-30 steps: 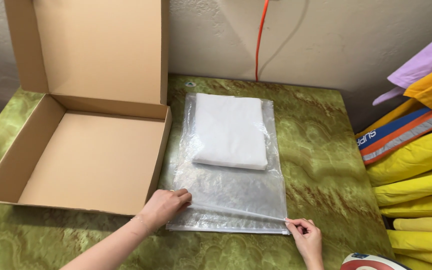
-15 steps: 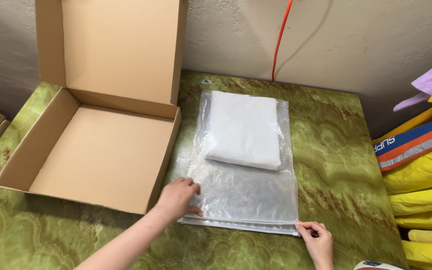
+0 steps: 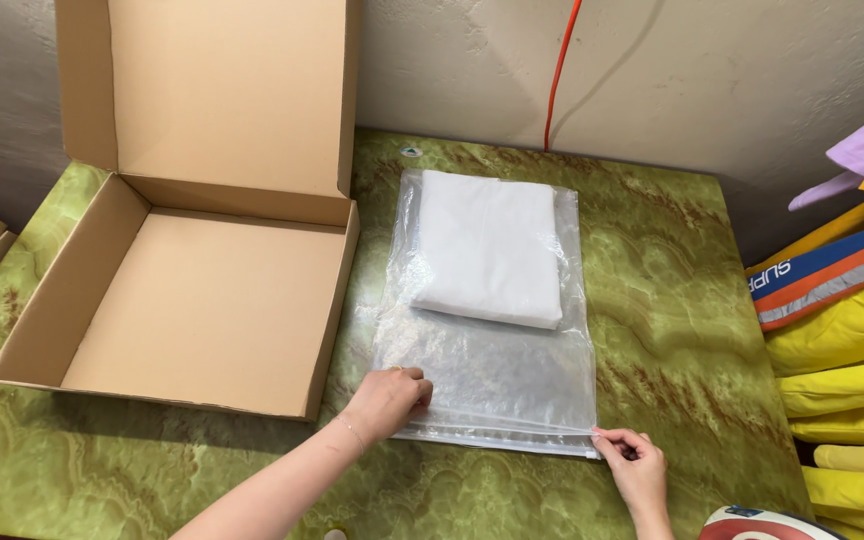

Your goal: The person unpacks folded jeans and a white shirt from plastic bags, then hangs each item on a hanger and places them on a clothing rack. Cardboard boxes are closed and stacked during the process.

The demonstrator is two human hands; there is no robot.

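- While the left hand (image 3: 389, 400) presses curled fingers on the clear plastic bag (image 3: 492, 385) at its near left edge, the right hand (image 3: 634, 462) pinches the near right corner.
- Folded white cloth (image 3: 490, 247) lies inside, blurred by plastic.
- Open cardboard box (image 3: 192, 310) sits just left on the green marbled table (image 3: 672, 300).
- Yellow garments (image 3: 852, 380) are cut off at right.

Even, bright light, probably from above; soft shadows inside cardboard box (image 3: 192, 310); faint glare on plastic bag (image 3: 492, 370); sharp focus.
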